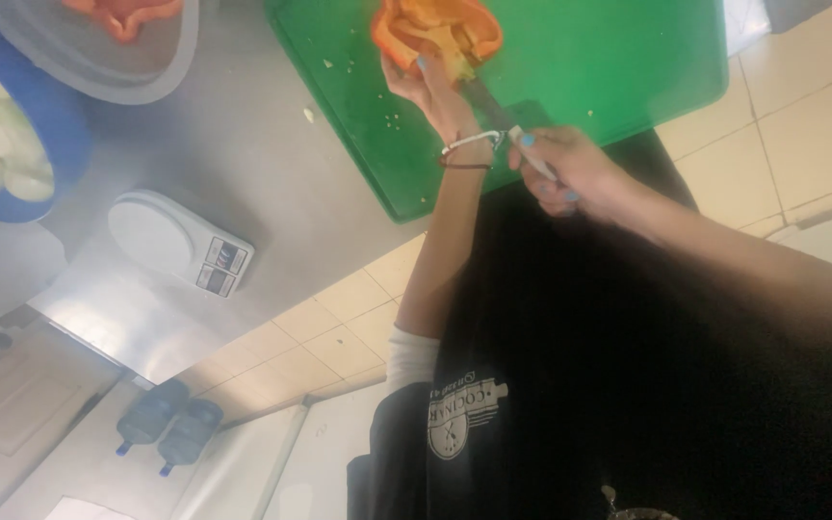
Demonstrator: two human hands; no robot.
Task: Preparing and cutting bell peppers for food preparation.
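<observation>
An orange bell pepper (440,29), cut open, lies on a green cutting board (580,67) at the top of the view. My left hand (435,91) holds the pepper from below, with a bracelet on its wrist. My right hand (570,173) grips the pale handle of a knife (485,104). The dark blade points up into the pepper, right beside my left fingers. Small pale seeds lie scattered on the board near the pepper.
The board rests on a steel table (243,164). A white kitchen scale (180,241) sits near the table edge. A blue bowl (60,125) of pale pieces and a grey dish (98,67) with an orange pepper piece stand at top left. Two water bottles (166,429) lie on the tiled floor.
</observation>
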